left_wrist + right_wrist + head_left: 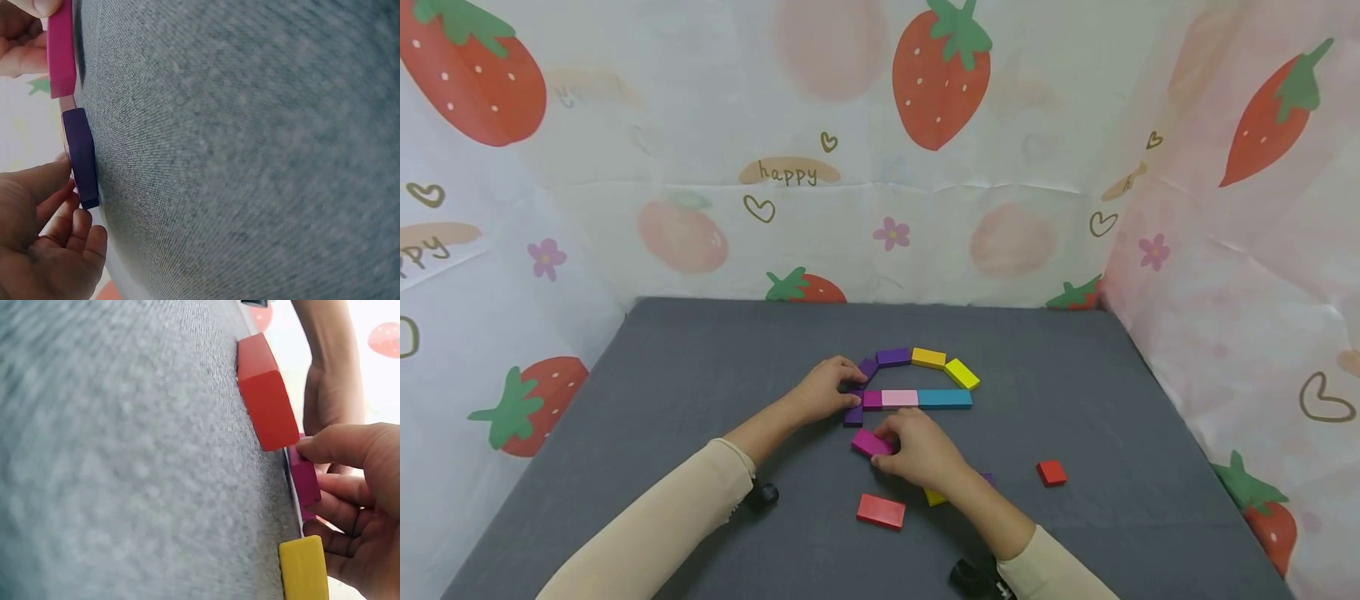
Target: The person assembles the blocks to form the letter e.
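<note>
My left hand (829,390) pinches at the left end of a block outline, its thumb on an upright purple block (853,415) and a fingertip by the slanted purple block (868,368) above. In the left wrist view the thumb meets the purple block (81,153). My right hand (921,450) grips a magenta block (869,443) between thumb and fingers, just below the outline. A straight row holds a short magenta block (872,401), a pink block (899,399) and a blue block (945,399). Over it arch a purple block (893,357), an orange block (928,358) and a yellow block (962,374).
A red block (881,512) lies nearer me and a smaller red block (1052,473) to the right. Under my right forearm, another yellow block (936,497) and a purple block (988,478) are partly hidden. Patterned cloth (865,183) walls off the grey table (737,333).
</note>
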Demonstrator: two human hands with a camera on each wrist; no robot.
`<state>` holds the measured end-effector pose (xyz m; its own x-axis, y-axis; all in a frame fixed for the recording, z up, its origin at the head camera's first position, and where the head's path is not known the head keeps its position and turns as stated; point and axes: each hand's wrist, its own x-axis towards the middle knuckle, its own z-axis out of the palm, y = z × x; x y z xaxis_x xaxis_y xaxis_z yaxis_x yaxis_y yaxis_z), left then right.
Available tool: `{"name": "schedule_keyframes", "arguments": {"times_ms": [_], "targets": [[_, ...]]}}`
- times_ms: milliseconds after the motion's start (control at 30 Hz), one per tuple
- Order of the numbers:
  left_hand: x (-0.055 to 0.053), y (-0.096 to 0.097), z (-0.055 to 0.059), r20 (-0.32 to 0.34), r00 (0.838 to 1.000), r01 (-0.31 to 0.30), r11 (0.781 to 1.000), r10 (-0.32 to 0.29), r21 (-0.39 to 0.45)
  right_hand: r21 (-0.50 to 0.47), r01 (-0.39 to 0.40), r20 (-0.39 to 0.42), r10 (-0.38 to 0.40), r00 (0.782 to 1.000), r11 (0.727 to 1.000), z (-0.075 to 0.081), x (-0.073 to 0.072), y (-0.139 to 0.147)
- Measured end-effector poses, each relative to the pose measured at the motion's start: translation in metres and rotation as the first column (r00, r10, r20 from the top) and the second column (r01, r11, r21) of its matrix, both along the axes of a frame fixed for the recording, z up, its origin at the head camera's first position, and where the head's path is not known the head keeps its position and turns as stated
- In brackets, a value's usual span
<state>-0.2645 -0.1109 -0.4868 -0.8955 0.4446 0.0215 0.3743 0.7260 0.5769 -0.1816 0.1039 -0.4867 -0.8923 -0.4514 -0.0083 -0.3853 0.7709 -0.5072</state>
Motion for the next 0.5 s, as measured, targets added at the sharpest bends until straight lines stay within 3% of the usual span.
{"name": "schedule_keyframes", "arguments": {"times_ms": [267, 500], "targets": [[-0.0008, -0.0004, -0.0034, 0.008, 1.000, -0.006, 1.000, 0.006, -0.002, 0.024, 0.033, -0.010, -0.032, 0.999, 0.999, -0.0042, 0.0010, -0.0039], [0.0015, 0.0000, 0.0000, 0.022, 1.000, -0.010, 1.000, 0.010, 0.009, 0.026, 0.042, -0.023, -0.041, 0.999, 0.999, -0.0054, 0.0007, -0.0057]]}}
